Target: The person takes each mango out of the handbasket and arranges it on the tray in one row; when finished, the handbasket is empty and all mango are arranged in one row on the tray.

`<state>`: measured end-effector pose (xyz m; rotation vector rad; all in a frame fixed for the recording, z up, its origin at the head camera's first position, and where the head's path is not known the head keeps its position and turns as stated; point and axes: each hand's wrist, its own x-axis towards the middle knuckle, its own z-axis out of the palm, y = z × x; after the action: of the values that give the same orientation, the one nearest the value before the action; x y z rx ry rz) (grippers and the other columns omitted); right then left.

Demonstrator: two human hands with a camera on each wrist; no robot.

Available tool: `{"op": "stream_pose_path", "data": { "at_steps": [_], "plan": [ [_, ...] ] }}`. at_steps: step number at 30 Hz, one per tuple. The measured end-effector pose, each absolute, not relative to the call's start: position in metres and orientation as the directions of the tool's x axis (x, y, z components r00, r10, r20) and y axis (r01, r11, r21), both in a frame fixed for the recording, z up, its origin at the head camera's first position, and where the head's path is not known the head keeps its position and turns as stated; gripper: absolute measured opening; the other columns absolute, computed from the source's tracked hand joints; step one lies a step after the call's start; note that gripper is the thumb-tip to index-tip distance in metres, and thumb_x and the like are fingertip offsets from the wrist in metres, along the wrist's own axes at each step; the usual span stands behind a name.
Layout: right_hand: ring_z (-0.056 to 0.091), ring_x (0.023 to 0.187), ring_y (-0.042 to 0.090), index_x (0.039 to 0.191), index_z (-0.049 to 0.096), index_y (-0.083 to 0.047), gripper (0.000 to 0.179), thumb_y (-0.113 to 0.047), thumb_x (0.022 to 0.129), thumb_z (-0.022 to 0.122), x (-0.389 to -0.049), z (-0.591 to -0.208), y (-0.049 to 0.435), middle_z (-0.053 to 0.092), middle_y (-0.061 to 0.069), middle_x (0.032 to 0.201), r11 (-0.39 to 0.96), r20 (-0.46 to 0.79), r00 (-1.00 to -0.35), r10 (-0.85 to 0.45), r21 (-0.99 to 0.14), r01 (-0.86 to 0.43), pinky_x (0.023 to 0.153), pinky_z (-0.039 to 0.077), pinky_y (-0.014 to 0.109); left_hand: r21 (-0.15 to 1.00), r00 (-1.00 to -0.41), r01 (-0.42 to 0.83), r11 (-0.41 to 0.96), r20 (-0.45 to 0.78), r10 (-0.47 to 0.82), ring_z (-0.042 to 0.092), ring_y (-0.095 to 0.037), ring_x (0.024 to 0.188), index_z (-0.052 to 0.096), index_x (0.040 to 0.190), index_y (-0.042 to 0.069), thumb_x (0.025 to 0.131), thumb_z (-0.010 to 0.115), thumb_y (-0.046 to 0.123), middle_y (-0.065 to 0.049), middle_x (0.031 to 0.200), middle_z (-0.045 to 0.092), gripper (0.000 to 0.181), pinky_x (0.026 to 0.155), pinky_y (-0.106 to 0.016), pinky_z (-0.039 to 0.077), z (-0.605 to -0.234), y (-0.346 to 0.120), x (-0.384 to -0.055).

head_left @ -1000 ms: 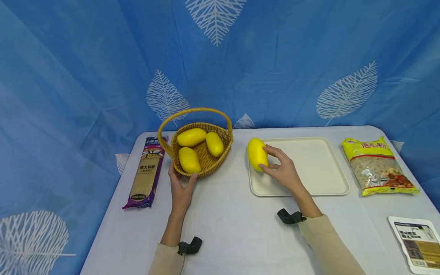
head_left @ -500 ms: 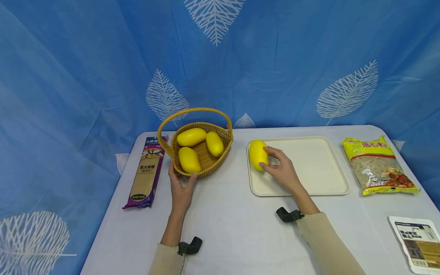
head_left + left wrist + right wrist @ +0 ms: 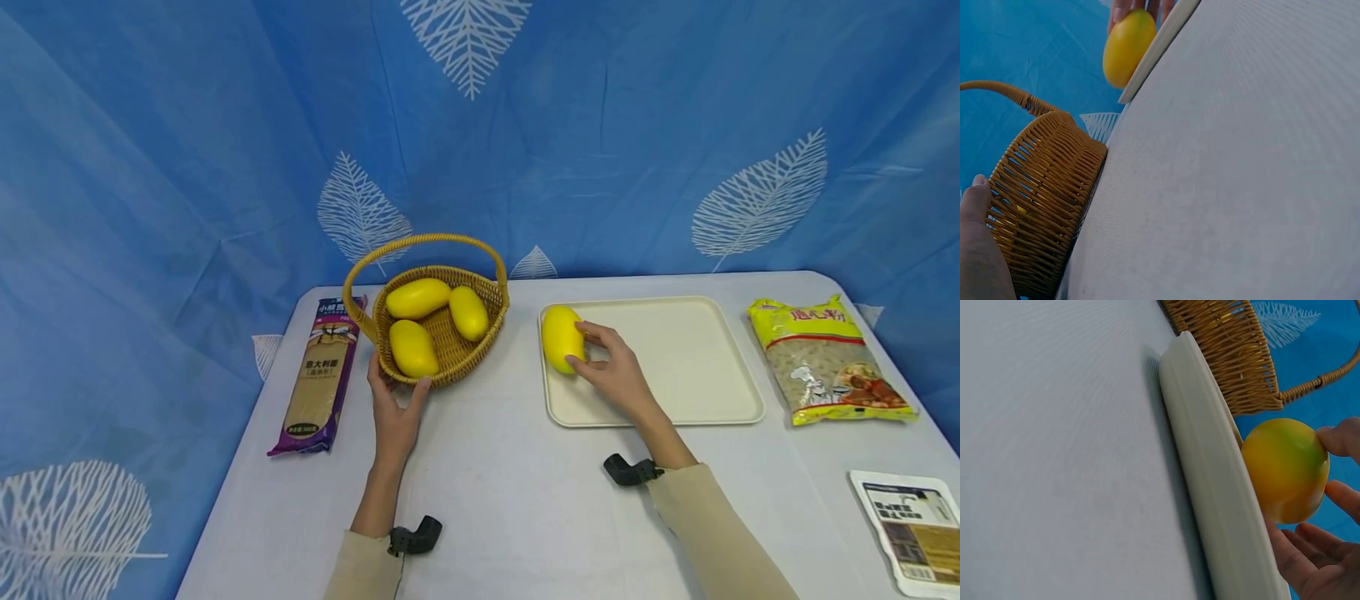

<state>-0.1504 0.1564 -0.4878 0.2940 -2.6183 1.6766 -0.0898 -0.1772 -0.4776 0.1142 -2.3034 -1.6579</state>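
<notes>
My right hand (image 3: 617, 371) holds a yellow mango (image 3: 562, 339) between thumb and fingers at the left end of a cream tray (image 3: 675, 358). In the right wrist view the mango (image 3: 1286, 469) shows a greenish patch, and its lower part lies behind the tray's rim (image 3: 1210, 462). A wicker basket (image 3: 450, 362) with an arched handle stands to the left, with three more mangoes (image 3: 417, 299) in it. My left hand (image 3: 395, 417) grips the basket's near side, thumb at the rim; its other fingers are partly hidden beneath the basket.
A purple-ended pack of spaghetti (image 3: 321, 379) lies left of the basket. Right of the tray is a yellow bag of pasta (image 3: 828, 362), and nearer the front right corner a white-edged packet (image 3: 911, 529). Blue leaf-print cloth (image 3: 585, 167) hangs behind the white table (image 3: 517, 500).
The mango has shifted slightly right and down onto the tray's left end, with my right hand still around it. My left hand and the basket have stayed put.
</notes>
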Motion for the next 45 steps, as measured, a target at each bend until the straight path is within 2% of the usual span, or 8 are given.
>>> {"op": "stream_pose_path", "data": {
  "at_steps": [7,20,28,30,33,37,42,45],
  "plan": [
    [0.05,0.129,0.036,0.139,0.049,-0.003,0.058,-0.011,0.087,0.074,-0.149,-0.488,0.16,0.046,0.019,0.142,0.423,0.151,-0.977,-0.152,-0.883,-0.202,0.084,0.056,0.022,0.935,-0.948,0.126,0.331,0.211,-0.236,0.032,-0.035,0.14,0.006,0.156,0.005,0.094,0.066,0.017,-0.02,0.16,0.016,0.087,0.116,-0.056,0.024,-0.478,-0.178,-0.089],
    [0.053,0.125,0.037,0.137,0.051,-0.003,0.057,-0.009,0.085,0.075,-0.147,-0.487,0.162,0.046,0.019,0.143,0.464,0.165,-0.976,-0.146,-0.859,-0.215,0.085,0.057,0.044,0.934,-0.947,0.133,0.333,0.218,-0.235,0.033,-0.036,0.139,0.007,0.156,0.006,0.094,0.066,0.018,-0.02,0.159,0.018,0.086,0.117,-0.054,0.025,-0.479,-0.18,-0.09],
    [0.055,0.122,0.038,0.135,0.053,-0.002,0.055,-0.008,0.085,0.076,-0.145,-0.488,0.163,0.048,0.02,0.139,0.473,0.192,-0.97,-0.146,-0.848,-0.239,0.076,0.055,0.017,0.936,-0.947,0.123,0.331,0.21,-0.242,0.032,-0.035,0.139,0.007,0.156,0.005,0.094,0.066,0.017,-0.019,0.16,0.018,0.086,0.116,-0.055,0.025,-0.479,-0.18,-0.089],
    [0.055,0.121,0.037,0.134,0.053,-0.001,0.055,-0.008,0.084,0.076,-0.144,-0.489,0.164,0.049,0.02,0.139,0.475,0.202,-0.968,-0.147,-0.844,-0.248,0.076,0.057,0.021,0.935,-0.948,0.116,0.334,0.204,-0.244,0.031,-0.035,0.141,0.007,0.156,0.005,0.094,0.066,0.017,-0.019,0.16,0.017,0.086,0.116,-0.055,0.024,-0.479,-0.18,-0.089],
    [0.055,0.12,0.037,0.133,0.055,-0.001,0.054,-0.008,0.084,0.077,-0.143,-0.489,0.166,0.049,0.021,0.139,0.496,0.225,-0.964,-0.141,-0.827,-0.266,0.08,0.058,0.038,0.936,-0.95,0.103,0.336,0.193,-0.246,0.03,-0.034,0.141,0.007,0.156,0.006,0.094,0.065,0.018,-0.018,0.161,0.016,0.086,0.117,-0.054,0.024,-0.48,-0.18,-0.089],
    [0.05,0.125,0.039,0.129,0.058,0.0,0.052,-0.008,0.082,0.078,-0.142,-0.481,0.168,0.051,0.022,0.138,0.542,0.278,-0.954,-0.113,-0.787,-0.294,0.091,0.051,0.055,0.937,-0.951,0.095,0.336,0.185,-0.246,0.032,-0.033,0.14,0.007,0.156,0.007,0.095,0.065,0.02,-0.018,0.161,0.016,0.086,0.117,-0.052,0.025,-0.48,-0.178,-0.088],
    [0.046,0.131,0.04,0.127,0.06,-0.002,0.049,-0.01,0.082,0.078,-0.142,-0.456,0.164,0.051,0.021,0.14,0.536,0.338,-0.936,-0.097,-0.775,-0.335,0.099,0.043,0.063,0.939,-0.952,0.105,0.327,0.19,-0.24,0.034,-0.034,0.138,0.007,0.156,0.007,0.095,0.065,0.019,-0.019,0.16,0.017,0.086,0.116,-0.053,0.026,-0.479,-0.178,-0.089],
    [0.045,0.132,0.038,0.129,0.06,-0.004,0.049,-0.012,0.083,0.077,-0.143,-0.437,0.156,0.051,0.018,0.142,0.517,0.352,-0.929,-0.117,-0.777,-0.36,0.101,0.042,0.062,0.939,-0.952,0.11,0.325,0.194,-0.237,0.034,-0.035,0.137,0.006,0.156,0.006,0.095,0.065,0.017,-0.02,0.16,0.017,0.086,0.116,-0.053,0.026,-0.479,-0.178,-0.089]
  ]
}}
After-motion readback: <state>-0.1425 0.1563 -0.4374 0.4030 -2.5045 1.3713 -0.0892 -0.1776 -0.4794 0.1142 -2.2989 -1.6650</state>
